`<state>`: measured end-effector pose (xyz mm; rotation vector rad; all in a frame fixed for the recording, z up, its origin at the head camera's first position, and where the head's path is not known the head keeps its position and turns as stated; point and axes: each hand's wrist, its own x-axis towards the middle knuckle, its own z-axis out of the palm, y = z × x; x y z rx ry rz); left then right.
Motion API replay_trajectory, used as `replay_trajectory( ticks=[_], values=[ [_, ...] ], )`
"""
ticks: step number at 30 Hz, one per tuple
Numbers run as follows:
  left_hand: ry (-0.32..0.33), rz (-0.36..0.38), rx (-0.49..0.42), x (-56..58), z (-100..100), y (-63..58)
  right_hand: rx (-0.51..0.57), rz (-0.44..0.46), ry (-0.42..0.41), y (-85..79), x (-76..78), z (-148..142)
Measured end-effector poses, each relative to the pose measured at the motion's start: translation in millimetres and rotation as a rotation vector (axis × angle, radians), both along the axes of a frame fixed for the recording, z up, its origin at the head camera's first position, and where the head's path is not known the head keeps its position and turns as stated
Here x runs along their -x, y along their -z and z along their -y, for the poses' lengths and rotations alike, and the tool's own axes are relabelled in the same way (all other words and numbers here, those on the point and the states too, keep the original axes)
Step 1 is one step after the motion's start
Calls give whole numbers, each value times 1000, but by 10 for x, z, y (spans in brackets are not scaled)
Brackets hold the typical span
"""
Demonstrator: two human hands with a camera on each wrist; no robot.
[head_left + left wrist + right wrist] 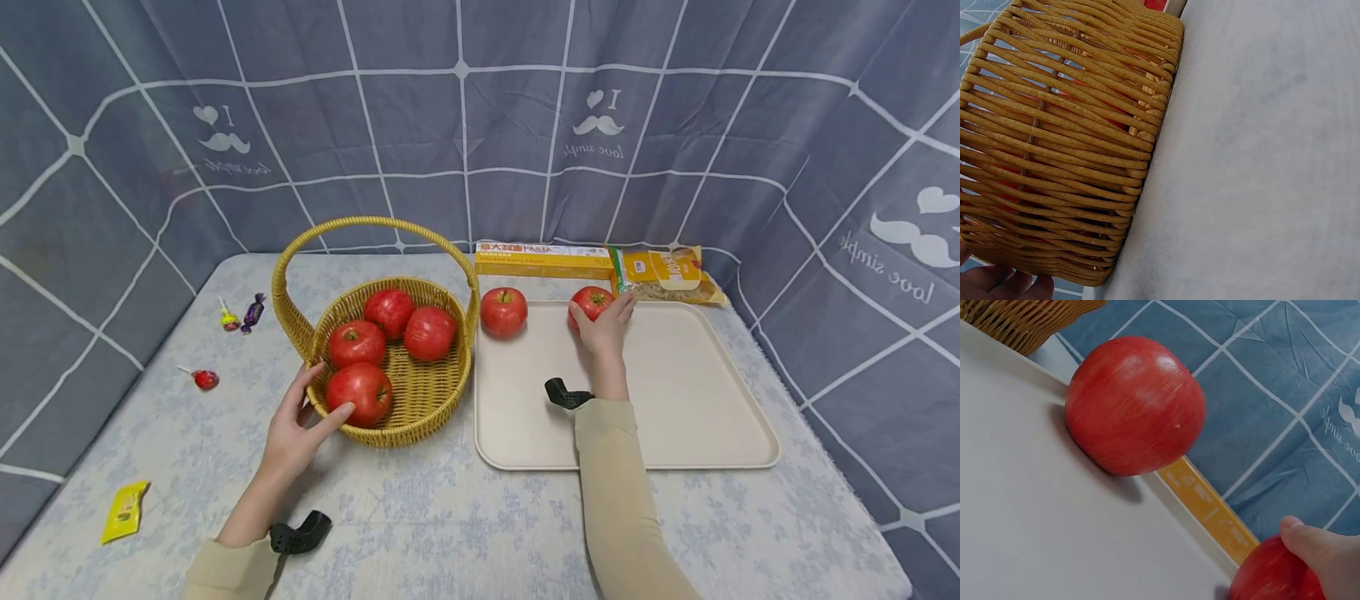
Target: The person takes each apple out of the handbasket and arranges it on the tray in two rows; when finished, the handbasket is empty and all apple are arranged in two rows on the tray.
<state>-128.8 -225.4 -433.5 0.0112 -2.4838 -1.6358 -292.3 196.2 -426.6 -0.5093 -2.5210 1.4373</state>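
- Head view shows it: my right hand (602, 332) has the red apple (587, 302), thumb on one side, fingers round the other, at the tray's (705, 417) far edge; whether it's resting or just lifted, I can't tell.
- Over at the basket (431, 429), my left hand (294, 429) holds the near-left rim, thumb and fingers spread wide, thumb beside the front apple (360, 394).
- Danger spot, I'd say: smooth, round skin could slip out if my pinch loosens, and the fruit could roll across the flat tray or over its low far rim.
- Another risk: a careless sideways swing could knock the second apple (504, 312) at the far-left corner.
- And the basket! Pressing hard on that rim could tip it, setting the loose apples rolling.
- Which way does mine point? It's nearly round, no clear long axis, and I can't make out its stalk for certain.
- Its corner neighbour shows a dark stalk nub (1190, 371) on top, in the right wrist view.
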Motion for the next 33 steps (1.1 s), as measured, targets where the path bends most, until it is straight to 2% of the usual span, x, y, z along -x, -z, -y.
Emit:
replay_trajectory(
  ticks=[6,9,13,16,18,22,24,27,30,33],
  values=[
    [9,-5,2,4,-7,-6,-43,1,-10,-3,-13,-16],
    [16,0,0,-9,-16,-9,-84,4,4,-81,-53,-36],
    [19,4,-4,-24,-22,-12,-64,-68,37,-371,-166,-29],
    [15,-10,-9,-16,-14,-13,47,-187,45,-670,-285,29],
    [12,-19,-11,-6,-7,-14,155,-286,18,-858,-378,93],
    [10,-20,-5,0,-2,-10,379,-519,-110,-1129,-590,289],
    [12,-18,-4,2,-1,-9,440,-632,-200,-1208,-686,422],
    [15,-14,-6,4,-1,-7,484,-755,-347,-1266,-805,647],
    [17,-14,-8,3,-2,-6,478,-807,-499,-1270,-876,884],
    [15,-14,-8,-2,-2,-10,435,-780,-650,-1225,-905,1118]
  ],
)
